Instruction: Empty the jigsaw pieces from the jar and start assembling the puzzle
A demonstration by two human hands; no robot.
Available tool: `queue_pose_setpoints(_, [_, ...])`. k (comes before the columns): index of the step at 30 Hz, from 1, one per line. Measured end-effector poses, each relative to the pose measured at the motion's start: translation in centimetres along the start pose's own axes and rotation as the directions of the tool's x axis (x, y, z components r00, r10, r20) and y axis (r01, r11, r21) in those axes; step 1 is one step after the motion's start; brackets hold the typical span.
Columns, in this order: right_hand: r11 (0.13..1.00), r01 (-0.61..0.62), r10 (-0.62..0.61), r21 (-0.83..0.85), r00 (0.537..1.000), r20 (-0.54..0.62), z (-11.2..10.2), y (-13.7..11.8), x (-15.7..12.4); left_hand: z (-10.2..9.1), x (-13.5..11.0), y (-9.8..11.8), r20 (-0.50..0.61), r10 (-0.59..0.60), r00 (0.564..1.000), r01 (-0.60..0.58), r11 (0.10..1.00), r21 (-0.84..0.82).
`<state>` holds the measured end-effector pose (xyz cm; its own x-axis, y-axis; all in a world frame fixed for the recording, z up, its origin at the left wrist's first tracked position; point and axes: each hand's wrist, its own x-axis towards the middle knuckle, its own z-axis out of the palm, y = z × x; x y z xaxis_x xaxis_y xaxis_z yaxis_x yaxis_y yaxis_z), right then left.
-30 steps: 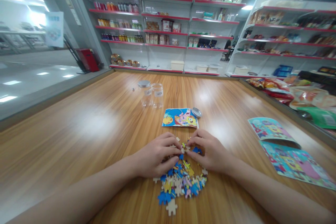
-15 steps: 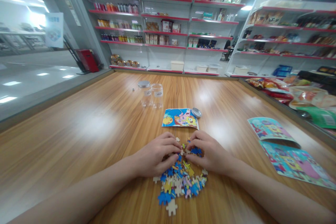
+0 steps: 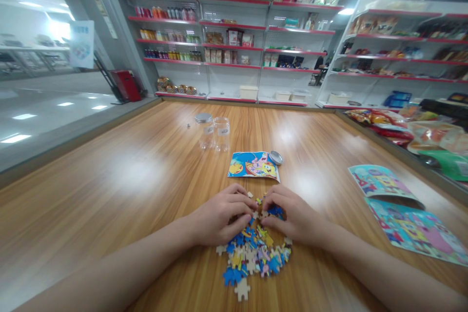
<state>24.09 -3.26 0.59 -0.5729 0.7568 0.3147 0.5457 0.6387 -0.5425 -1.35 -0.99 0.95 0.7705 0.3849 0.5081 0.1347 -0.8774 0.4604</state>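
A heap of small jigsaw pieces [image 3: 256, 256], blue, yellow and cream, lies on the wooden table [image 3: 127, 180] just in front of me. My left hand [image 3: 221, 217] and my right hand [image 3: 292, 217] rest at the heap's far edge, fingertips meeting. Both pinch small pieces between thumb and fingers and press them against each other. A colourful cartoon picture card [image 3: 254, 165] lies just beyond the hands.
Two clear jars [image 3: 215, 132] stand further back, one capped, and a loose metal lid [image 3: 276, 157] sits by the card. Printed puzzle bags [image 3: 409, 214] lie at the right. Snack packets [image 3: 402, 129] line the right edge. Stocked shelves [image 3: 234, 39] fill the back.
My hands have stayed at the heap, fingers shifting slightly as they work the pieces together. The view has drifted a little.
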Motion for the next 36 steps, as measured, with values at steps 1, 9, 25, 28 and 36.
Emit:
queue_pose_setpoints(1, [1.000, 0.003, -0.003, 0.018, 1.000, -0.002, 0.0, 0.0, 0.0, 0.0, 0.0, 0.0, -0.009, -0.001, 1.000, 0.001, 1.000, 0.008])
queue_pose_setpoints(9, [0.987, -0.100, 0.103, 0.127, 0.995, -0.019, 0.2, 0.3, -0.1, 0.2, -0.1, -0.5, -0.095, -0.046, 0.994, 0.052, 0.997, 0.059])
queue_pose_setpoints(25, [0.989, 0.137, -0.141, -0.056, 0.988, -0.059, 0.3, -0.6, -0.1, 0.3, -0.1, -0.5, -0.090, -0.100, 0.991, 0.106, 0.992, 0.073])
queue_pose_setpoints(28, [0.982, 0.155, -0.159, -0.111, 0.987, -0.021, 0.4, -1.0, -0.1, 0.3, -0.2, -0.4, -0.075, -0.105, 0.992, 0.110, 0.992, 0.069])
queue_pose_setpoints(36, [0.989, 0.122, -0.124, -0.081, 0.992, -0.032, 0.2, -1.3, 0.0, 0.2, -0.2, -0.4, -0.059, -0.099, 0.993, 0.101, 0.994, 0.032])
